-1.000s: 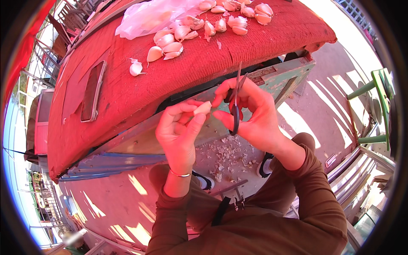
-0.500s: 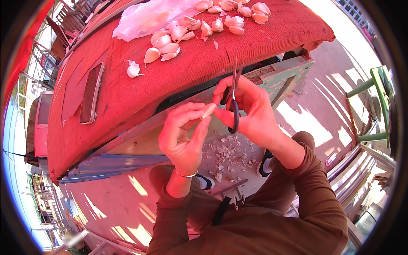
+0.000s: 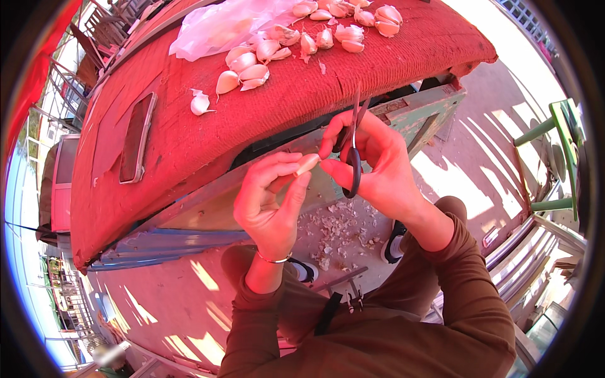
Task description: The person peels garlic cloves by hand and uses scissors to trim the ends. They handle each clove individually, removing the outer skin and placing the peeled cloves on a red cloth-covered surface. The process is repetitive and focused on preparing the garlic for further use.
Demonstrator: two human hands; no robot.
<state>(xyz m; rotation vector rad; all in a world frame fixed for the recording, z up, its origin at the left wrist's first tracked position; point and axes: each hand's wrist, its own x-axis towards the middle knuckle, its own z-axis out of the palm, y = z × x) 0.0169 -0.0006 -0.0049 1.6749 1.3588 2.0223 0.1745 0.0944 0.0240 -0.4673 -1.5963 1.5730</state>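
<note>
Between the thumb and fingers of my left hand (image 3: 268, 195) is a pale garlic clove (image 3: 307, 165), held in front of the table edge. My right hand (image 3: 378, 160) has a pair of dark-handled scissors (image 3: 355, 167) hooked on its fingers, blades pointing up and away. The tips of its thumb and index finger come close to the clove's right end; whether they pinch a shred of skin there I cannot tell. Beyond my hands, several garlic cloves (image 3: 242, 61) lie on the red cloth-covered tabletop (image 3: 189, 151), with one piece (image 3: 200, 102) apart at the left.
A crumpled translucent plastic bag (image 3: 214, 28) rests behind the garlic. Toward the left of the tabletop lies a phone (image 3: 137, 138). Garlic peelings (image 3: 337, 233) litter the floor between my feet. A green stool or chair (image 3: 567, 151) is at the right, near long metal bars (image 3: 529, 252).
My right hand and the scissors have shifted slightly to the right, away from the clove. The left hand stays nearly where it was, still holding the clove.
</note>
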